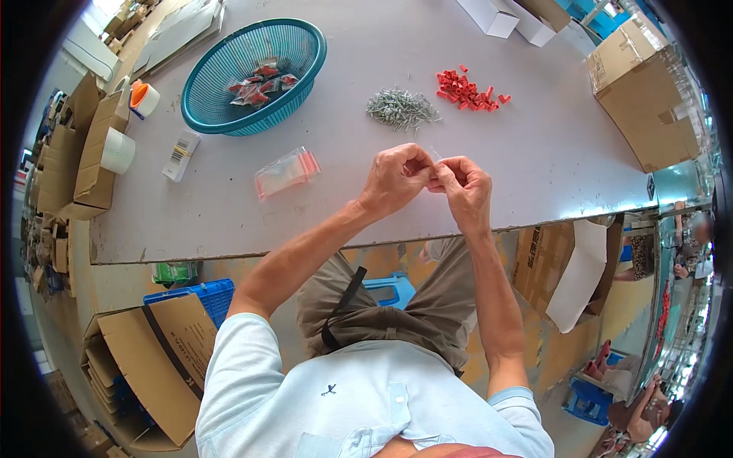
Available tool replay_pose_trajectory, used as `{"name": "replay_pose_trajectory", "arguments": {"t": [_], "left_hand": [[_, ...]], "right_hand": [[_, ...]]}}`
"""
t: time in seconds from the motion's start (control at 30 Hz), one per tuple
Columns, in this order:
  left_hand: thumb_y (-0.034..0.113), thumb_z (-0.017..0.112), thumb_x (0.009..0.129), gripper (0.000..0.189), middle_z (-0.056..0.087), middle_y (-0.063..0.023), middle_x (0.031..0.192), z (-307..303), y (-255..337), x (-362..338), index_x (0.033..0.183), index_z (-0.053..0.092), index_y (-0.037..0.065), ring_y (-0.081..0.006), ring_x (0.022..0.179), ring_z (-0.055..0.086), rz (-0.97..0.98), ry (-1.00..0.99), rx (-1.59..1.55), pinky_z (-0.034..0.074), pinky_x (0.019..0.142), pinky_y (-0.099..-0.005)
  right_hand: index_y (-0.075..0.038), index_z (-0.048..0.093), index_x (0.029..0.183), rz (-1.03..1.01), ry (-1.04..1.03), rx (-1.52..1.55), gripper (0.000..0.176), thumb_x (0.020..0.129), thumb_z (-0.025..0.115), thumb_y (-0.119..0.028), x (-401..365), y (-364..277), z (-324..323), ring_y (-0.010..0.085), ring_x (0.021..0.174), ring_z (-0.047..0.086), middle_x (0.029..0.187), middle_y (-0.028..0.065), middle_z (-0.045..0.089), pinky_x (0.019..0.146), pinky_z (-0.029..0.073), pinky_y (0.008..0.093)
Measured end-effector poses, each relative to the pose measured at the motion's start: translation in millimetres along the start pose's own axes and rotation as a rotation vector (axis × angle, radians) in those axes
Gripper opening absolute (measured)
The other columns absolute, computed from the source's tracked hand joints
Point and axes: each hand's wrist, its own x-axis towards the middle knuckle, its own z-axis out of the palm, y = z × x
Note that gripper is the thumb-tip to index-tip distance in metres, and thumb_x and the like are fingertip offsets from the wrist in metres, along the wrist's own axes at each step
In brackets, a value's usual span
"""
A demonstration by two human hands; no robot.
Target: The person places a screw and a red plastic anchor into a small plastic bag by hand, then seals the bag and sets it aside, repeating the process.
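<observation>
Meeting just above the near edge of the counter (550, 164), the left hand (397, 177) and the right hand (466, 189) are brought together, thumb and fingers of each pinched on a small clear item (436, 154) too faint to be identified. Just beyond the hands, a pile of grey screws (401, 110) is heaped, with red plastic pieces (472, 95) scattered to its right. Left of the left hand, red-edged clear bags (289, 174) are laid; farther out, filled packets (252, 93) are held in a teal basket (205, 91).
</observation>
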Motion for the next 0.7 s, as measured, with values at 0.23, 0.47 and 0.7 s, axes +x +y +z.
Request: {"name": "replay_pose_trajectory", "arguments": {"t": [0.23, 0.47, 0.7], "left_hand": [[0.004, 0.076, 0.09, 0.007, 0.074, -0.0043, 0.085, 0.4, -0.4, 0.4, 0.094, 0.072, 0.0, -0.0096, 0.076, 0.067, 0.045, -0.007, 0.048, 0.054, 0.067, -0.0266], [0.004, 0.077, 0.089, 0.008, 0.073, -0.0043, 0.087, 1.6, -0.9, 0.5, 0.094, 0.072, 0.0, -0.0099, 0.076, 0.067, -0.036, 0.018, -0.037, 0.055, 0.065, -0.026], [0.003, 0.079, 0.089, 0.009, 0.075, -0.0074, 0.087, 3.8, -2.2, -2.7, 0.093, 0.072, -0.001, -0.0121, 0.078, 0.072, 0.067, 0.021, 0.018, 0.058, 0.066, -0.0267]], "right_hand": [[0.004, 0.069, 0.093, -0.055, 0.041, -0.162, 0.014, 0.098, 0.064, -0.009, 1.5, -0.6, -1.3, 0.011, 0.071, 0.072, 0.079, 0.0079, 0.074, 0.068, 0.06, 0.0269], [0.004, 0.071, 0.099, -0.099, 0.081, -0.023, 0.013, 0.098, 0.066, -0.008, -7.9, -2.7, 3.9, 0.0111, 0.075, 0.073, 0.081, 0.0077, 0.076, 0.07, 0.061, 0.0265], [0.006, 0.072, 0.097, -0.047, 0.045, -0.107, 0.013, 0.097, 0.065, -0.005, -2.9, -1.6, 2.5, 0.0132, 0.077, 0.075, 0.083, 0.0089, 0.076, 0.074, 0.064, 0.029]]}}
